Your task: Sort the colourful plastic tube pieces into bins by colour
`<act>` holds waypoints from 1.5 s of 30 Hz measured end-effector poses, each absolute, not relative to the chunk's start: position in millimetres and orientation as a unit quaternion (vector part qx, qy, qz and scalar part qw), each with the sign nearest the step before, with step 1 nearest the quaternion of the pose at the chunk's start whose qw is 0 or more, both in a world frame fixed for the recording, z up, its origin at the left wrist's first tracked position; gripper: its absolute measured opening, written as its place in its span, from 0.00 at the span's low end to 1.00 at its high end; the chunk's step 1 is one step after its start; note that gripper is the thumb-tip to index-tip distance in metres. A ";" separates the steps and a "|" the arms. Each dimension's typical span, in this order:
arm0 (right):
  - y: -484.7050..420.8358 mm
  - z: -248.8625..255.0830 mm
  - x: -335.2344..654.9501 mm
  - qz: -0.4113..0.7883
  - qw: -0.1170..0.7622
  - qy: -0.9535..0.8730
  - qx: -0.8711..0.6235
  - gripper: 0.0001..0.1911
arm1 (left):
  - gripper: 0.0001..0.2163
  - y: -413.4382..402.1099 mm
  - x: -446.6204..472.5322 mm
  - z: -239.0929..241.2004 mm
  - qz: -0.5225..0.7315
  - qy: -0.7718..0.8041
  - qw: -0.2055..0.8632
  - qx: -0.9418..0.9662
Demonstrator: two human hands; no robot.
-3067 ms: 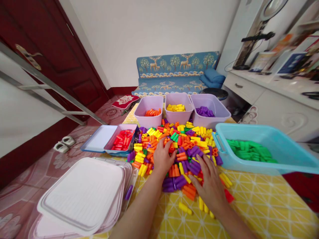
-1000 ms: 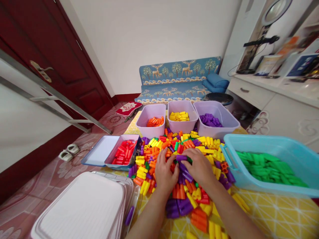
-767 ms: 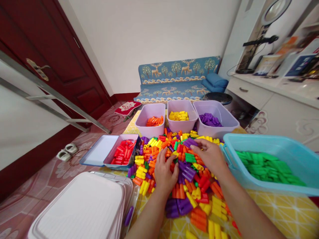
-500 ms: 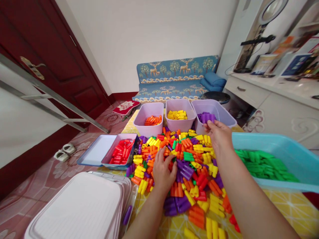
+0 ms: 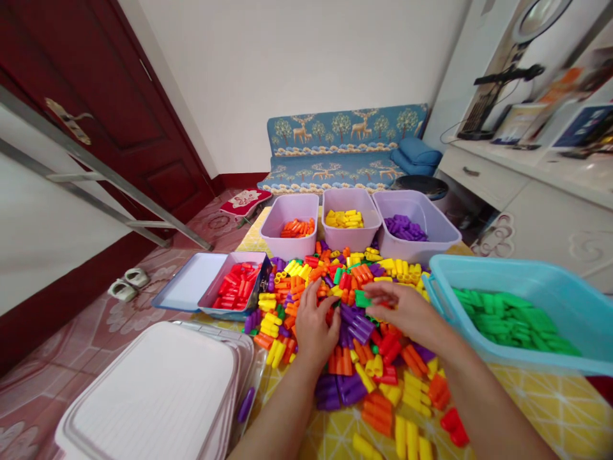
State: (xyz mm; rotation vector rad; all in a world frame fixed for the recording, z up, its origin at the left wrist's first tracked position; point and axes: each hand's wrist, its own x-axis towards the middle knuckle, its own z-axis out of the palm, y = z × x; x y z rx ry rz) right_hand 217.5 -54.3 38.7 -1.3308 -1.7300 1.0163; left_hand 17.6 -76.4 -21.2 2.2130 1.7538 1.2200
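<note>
My left hand rests on the heap of mixed plastic tube blocks, thumb and fingers apart, with nothing visible in its grasp. Just right of its thumb lies a purple block. My right hand hovers over the heap's right side, fingers stretched to the left and apart. Its fingertips are beside a green block, partly covered by the hand; I cannot tell if they touch. Behind the heap, three lilac bins hold orange blocks, yellow blocks and purple blocks.
Green blocks fill part of a blue tub on the right. An open tin at left holds red blocks. White lids are stacked front left. A ladder leans near the door.
My right hand has left the purple blocks' bin and come back over the heap, its fingers now empty. My left hand stays in place. The view has shifted slightly.
</note>
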 end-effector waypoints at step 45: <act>-55.1 -5.6 178.6 0.553 0.502 -0.481 -0.459 0.22 | 0.15 -68.6 16.7 -9.7 0.422 0.525 0.159 0.721</act>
